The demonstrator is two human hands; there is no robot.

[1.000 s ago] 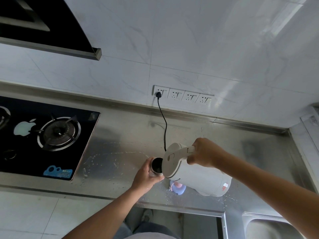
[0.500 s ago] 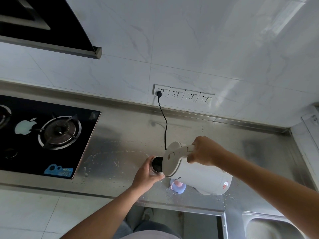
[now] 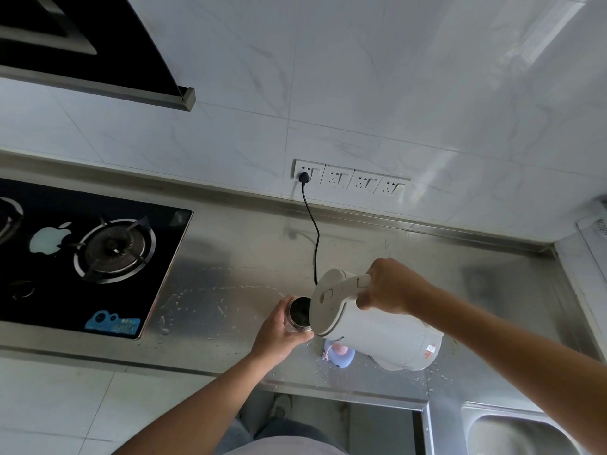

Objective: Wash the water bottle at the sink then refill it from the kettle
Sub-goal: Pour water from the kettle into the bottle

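The right hand (image 3: 391, 287) grips the handle of the white kettle (image 3: 374, 326), fingers wrapped tight around it, and holds the kettle tipped over to the left w/ its lidded top end against the open mouth of the bottle (image 3: 299, 313). The left hand (image 3: 279, 333) is clenched around the bottle from the near-left side, holding it upright; only the dark opening and the rim show (rest of the body is hidden by the fingers and the kettle). Whether water is running can't be told, as the spout is hidden behind the kettle's lid.

Both are held over the steel bench (image 3: 230, 257), near its front edge, approx. midway between the hob (image 3: 82, 257) at the left end and the sink (image 3: 519, 428) at the front-right corner. Under the kettle, on the bench just by the front edge, lies a small pale blue and pink thing (image 3: 340, 354), partly covered, likely the cap but I can't say for sure. Water drops are scattered on the bench around it.

A black cord (image 3: 315, 238) runs from the leftmost of four wall sockets (image 3: 349, 178) at the back edge down to behind the kettle. A dark hood (image 3: 82, 44) hangs over the hob.
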